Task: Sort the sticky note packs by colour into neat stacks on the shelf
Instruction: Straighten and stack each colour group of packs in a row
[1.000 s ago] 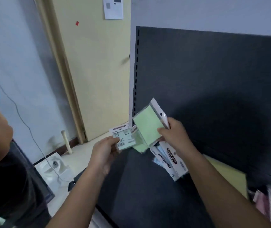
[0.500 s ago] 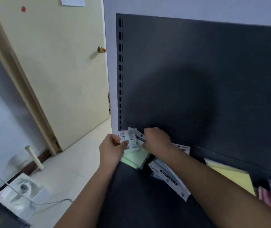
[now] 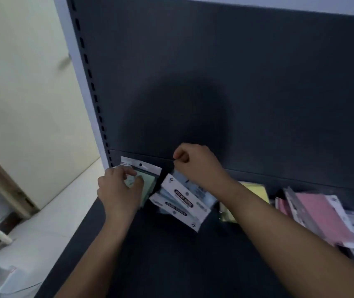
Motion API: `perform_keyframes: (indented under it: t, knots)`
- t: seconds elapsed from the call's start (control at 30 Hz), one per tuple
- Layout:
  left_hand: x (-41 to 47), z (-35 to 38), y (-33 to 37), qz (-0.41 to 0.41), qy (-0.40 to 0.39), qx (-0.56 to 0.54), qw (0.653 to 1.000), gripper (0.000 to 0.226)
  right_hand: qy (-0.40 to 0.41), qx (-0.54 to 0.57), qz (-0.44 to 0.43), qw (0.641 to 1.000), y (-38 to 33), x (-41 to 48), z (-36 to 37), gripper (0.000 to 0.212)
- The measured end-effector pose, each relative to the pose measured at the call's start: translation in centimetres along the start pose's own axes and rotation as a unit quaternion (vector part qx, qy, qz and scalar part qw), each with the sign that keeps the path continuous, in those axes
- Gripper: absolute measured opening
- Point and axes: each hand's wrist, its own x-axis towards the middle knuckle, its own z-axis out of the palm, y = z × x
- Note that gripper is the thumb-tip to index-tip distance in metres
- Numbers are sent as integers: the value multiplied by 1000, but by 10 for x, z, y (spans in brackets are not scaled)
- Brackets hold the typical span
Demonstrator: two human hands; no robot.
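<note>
The green pack [image 3: 148, 179] carried by the right hand [image 3: 195, 164] a second ago is now resting in the shelf's [image 3: 171, 254] back-left corner, the left hand [image 3: 118, 190] gripping it and the right hand curling empty, so the green sorting is advancing.

matt dark shelf [image 3: 171, 254], glossy plastic packs [image 3: 180, 196]

pink packs [image 3: 322, 211]: cut by right edge | yellow pack [image 3: 255, 189]: partly hidden
</note>
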Motion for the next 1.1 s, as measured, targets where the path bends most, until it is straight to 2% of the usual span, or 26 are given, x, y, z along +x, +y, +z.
perform_keyframes:
  t: [0.07,0.17,0.27,0.33,0.43,0.6,0.83,1.1]
  knots:
    - [-27,12,23,63,-18,-13,998,9,45,56,18,997,18,-27,-22,9]
    - [-78,29,66,160,-43,-87,982,11,113,79,58,989,52,-80,-54,15]
    - [-143,50,115,202,-132,-196,951,17,185,83,122,972,95,-151,-91,18]
    - [-193,67,144,218,-205,-227,927,20,221,73,169,958,125,-209,-116,17]
    - [-272,96,176,214,-319,-234,893,25,262,68,233,934,166,-303,-146,15]
    - [-393,135,208,224,-463,-153,844,16,343,75,306,885,216,-448,-186,18]
    - [-498,167,247,206,-523,-184,806,2,440,125,367,810,245,-579,-213,28]
    - [-549,216,298,216,-558,-197,777,5,489,152,392,764,282,-623,-236,30]
